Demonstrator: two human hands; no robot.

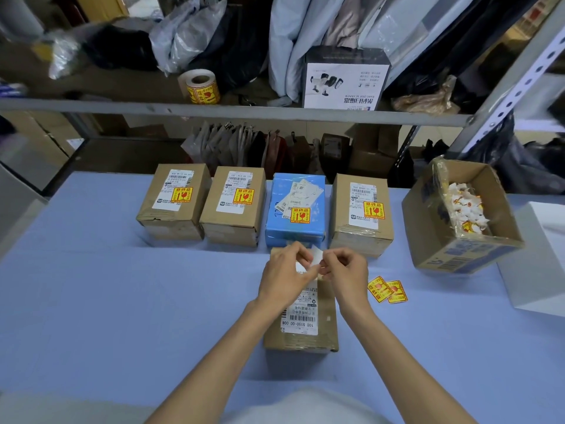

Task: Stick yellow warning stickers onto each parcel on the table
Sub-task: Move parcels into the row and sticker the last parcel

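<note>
left hand (284, 275) and right hand (347, 272) pinch a sticker (316, 257), seemingly peeling its backing. next: press it onto the centre parcel (305, 327).

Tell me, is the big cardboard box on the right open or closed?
Open. The cardboard box has no lid over its top, and a heap of crumpled white and yellow paper scraps shows inside it.

Light soft and even from overhead; blue table (91, 286) reads bright, no hard glare. Faint shadow pools at near side of the nearest parcel (327, 316). Space under the shelf (214, 109) dim. Wide-angle bend bows shelf edge and frame corners. Top-left smeared with blur; centre labels (301, 313) sharp.
</note>
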